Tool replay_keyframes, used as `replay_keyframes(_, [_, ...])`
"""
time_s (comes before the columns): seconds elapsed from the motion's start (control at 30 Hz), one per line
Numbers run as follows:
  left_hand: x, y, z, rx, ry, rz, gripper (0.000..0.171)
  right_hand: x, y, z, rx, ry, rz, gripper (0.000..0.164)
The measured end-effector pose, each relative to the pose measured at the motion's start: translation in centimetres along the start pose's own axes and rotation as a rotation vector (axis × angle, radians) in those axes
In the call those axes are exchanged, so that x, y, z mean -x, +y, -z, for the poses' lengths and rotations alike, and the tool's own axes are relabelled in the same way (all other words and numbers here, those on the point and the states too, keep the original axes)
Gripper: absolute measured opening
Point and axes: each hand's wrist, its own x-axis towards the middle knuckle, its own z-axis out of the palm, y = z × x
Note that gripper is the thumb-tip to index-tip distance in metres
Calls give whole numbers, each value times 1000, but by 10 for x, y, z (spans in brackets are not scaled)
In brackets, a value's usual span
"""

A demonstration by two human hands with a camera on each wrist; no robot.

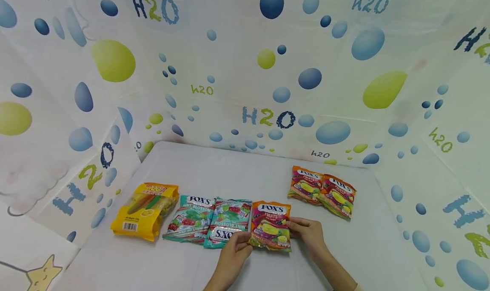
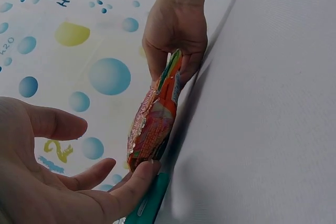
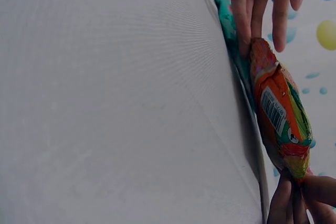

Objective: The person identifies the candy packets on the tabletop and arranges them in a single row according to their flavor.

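A red-orange bag of Fox's Fruits candy is between the two hands, its printed front up. My right hand pinches its right edge between thumb and fingers, which the right wrist view also shows at the bag's end. At the bag's lower left corner is my left hand. In the left wrist view the left hand's fingertips touch the bag's end, while its thumb stands apart. Just left of this bag lies a teal Fox's Mint Blossom bag, its print upside down, beside a second mint bag.
A yellow candy bag lies at the far left of the row. Two more Fruits bags, one partly against the other, lie farther back on the right. Printed cloth walls enclose the white table.
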Motion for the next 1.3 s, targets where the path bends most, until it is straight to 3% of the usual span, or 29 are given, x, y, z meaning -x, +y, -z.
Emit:
replay_keyframes(0.5, [-3,-10,-3,14,19,-24,40,0,5,0,11,18,19,24])
replay_keyframes(0.9, [2,-2,-4,89,47,14,39,-1,7,-2,74,12,38,24])
replay_keyframes(1.07, [5,0,-1,73,50,28,41,2,5,-5,159,8,60,25])
replay_keyframes(1.3, [10,0,9,59,9,23,42,-1,1,1,381,31,157,18])
